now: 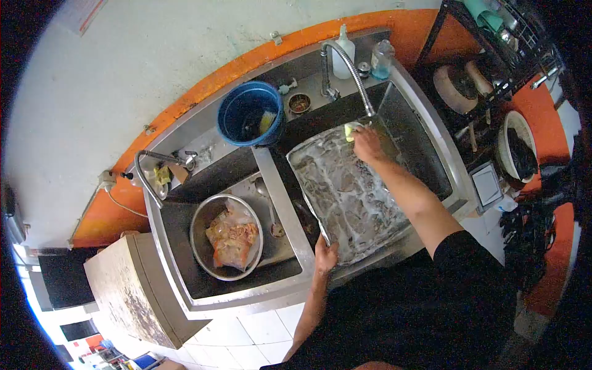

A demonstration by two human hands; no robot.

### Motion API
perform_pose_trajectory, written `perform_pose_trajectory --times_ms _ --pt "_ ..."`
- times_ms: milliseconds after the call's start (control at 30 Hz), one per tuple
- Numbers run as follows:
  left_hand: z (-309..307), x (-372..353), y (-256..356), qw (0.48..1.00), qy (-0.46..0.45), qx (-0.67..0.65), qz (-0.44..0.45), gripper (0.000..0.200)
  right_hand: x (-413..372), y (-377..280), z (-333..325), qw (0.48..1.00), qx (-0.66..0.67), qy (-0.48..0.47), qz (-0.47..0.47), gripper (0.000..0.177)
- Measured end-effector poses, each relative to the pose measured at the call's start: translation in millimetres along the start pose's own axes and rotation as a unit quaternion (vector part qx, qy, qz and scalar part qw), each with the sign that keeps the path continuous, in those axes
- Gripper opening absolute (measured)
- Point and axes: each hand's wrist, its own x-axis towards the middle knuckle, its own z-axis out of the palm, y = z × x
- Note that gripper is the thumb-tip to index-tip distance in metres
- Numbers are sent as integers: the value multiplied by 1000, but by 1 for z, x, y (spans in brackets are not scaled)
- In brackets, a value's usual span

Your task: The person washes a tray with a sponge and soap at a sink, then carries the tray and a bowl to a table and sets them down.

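A large metal tray (345, 185), streaked with soapy foam, lies tilted across the right basin of a steel sink. My left hand (326, 254) grips the tray's near left edge, fingers wrapped over the rim. At the tray's far edge, my right hand (368, 145) is closed on a yellow-green sponge (349, 131) pressed to the foamy surface. Just beyond that hand hangs the end of a coiled-neck faucet (354, 68).
A blue bucket (251, 111) stands on the divider at the back. In the left basin sit a steel bowl (203, 259) of bagged raw meat and a ladle (269, 206). Bottles (343, 55) line the back ledge; a black rack (431, 37) holding pans rises at right.
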Motion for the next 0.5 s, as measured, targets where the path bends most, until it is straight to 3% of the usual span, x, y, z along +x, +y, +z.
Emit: perform_pose_trajectory --times_ms 33,100,167,233,300,367,433,467,500 --pt "0 0 -5 999 -15 2 41 54 2 -4 6 1000 -2 3 2 23" --pt "-1 -2 -9 1000 -14 -15 9 53 9 -29 24 963 206 96 144 26" --pt "0 -2 -9 999 -11 -29 -25 53 4 -57 29 956 286 55 32 26" --pt "-1 2 -11 999 -11 20 41 52 -10 -101 15 946 295 115 -74 27" --pt "-3 6 -12 999 -19 5 50 51 -11 -128 14 947 257 79 -179 27" --pt "-3 -2 -14 999 -26 -11 47 50 -5 -125 5 952 242 44 -182 29" --pt "3 -7 6 999 15 -16 -41 50 2 -109 -14 968 146 10 -204 30" --pt "-3 -1 -12 999 -11 7 42 49 1 -97 -29 973 122 -14 -196 30" --pt "-3 2 -15 999 -12 3 46 49 2 -80 -28 973 117 -12 -198 30"
